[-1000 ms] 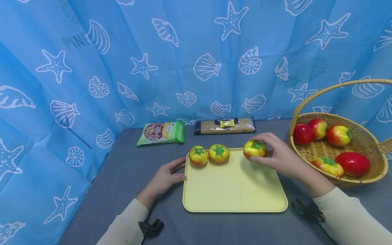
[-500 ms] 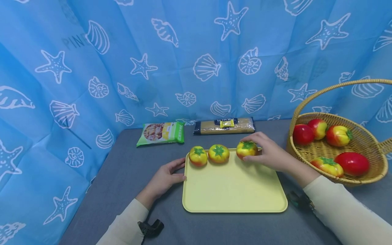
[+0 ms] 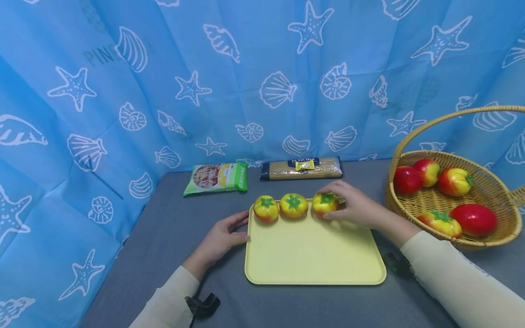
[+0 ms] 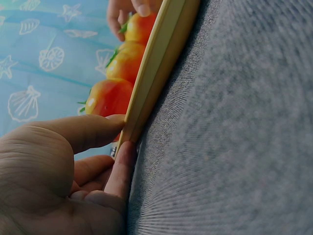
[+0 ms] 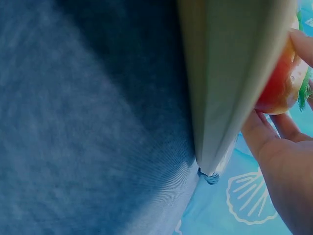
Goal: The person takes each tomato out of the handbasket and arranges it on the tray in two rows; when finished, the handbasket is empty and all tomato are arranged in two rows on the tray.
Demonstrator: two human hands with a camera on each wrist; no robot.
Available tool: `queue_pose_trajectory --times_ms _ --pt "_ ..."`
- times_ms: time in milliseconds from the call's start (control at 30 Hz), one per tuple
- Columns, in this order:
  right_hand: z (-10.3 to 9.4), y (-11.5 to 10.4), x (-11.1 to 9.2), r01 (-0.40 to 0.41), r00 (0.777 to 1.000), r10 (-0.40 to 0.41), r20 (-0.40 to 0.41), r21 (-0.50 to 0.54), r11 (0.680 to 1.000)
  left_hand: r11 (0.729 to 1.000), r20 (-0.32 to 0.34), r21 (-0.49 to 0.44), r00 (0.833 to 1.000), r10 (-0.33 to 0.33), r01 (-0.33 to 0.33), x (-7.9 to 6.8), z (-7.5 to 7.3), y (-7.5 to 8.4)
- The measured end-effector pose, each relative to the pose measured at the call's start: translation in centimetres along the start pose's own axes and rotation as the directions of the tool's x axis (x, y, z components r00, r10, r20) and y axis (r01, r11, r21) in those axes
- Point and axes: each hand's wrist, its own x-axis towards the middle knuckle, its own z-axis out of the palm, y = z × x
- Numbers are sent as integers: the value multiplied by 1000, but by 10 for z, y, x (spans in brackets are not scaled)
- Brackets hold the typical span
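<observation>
My right hand (image 3: 353, 206) holds a yellow-red tomato (image 3: 323, 203) with a green leafy top at the back of the pale yellow tray (image 3: 316, 259). Left of it, two similar tomatoes, one in the middle (image 3: 293, 207) and one at the corner (image 3: 265, 209), sit in a row along the tray's back edge. At the tray's left rim is my left hand (image 3: 219, 239); in the left wrist view its thumb and a finger (image 4: 122, 169) pinch that rim. The right wrist view shows fingers around the held tomato (image 5: 281, 88), partly behind the tray's side.
On the right stands a wicker basket (image 3: 514, 228) with several red and yellow-red toy fruits. A green food packet (image 3: 217, 178) and a pasta packet (image 3: 324, 169) with a small yellow wrapper (image 3: 305, 165) on top lie behind the tray. A blue shell-patterned curtain (image 3: 229, 91) hangs behind the grey table.
My right hand has moved left with the tomato, from the tray's back right toward the middle tomato. The left hand and the tray stay where they were.
</observation>
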Motion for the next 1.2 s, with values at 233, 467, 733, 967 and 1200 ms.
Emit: queue_pose_trajectory --times_ms 233,467,733,967,1200 --pt "1 1 1 -2 1000 2 10 57 998 1000 7 -1 1000 14 -14 0 0 0" --pt "4 3 3 -15 1000 13 20 72 997 1000 0 5 1000 15 -15 1 0 0" --pt "5 2 4 -21 1000 19 22 111 994 1000 5 -3 1000 7 -7 1 0 1" --pt "6 3 6 -35 999 29 37 175 984 1000 -1 -1 1000 15 -15 1 0 1" --pt "4 6 5 -41 999 37 20 212 976 1000 -9 10 1000 4 -4 0 1 1"
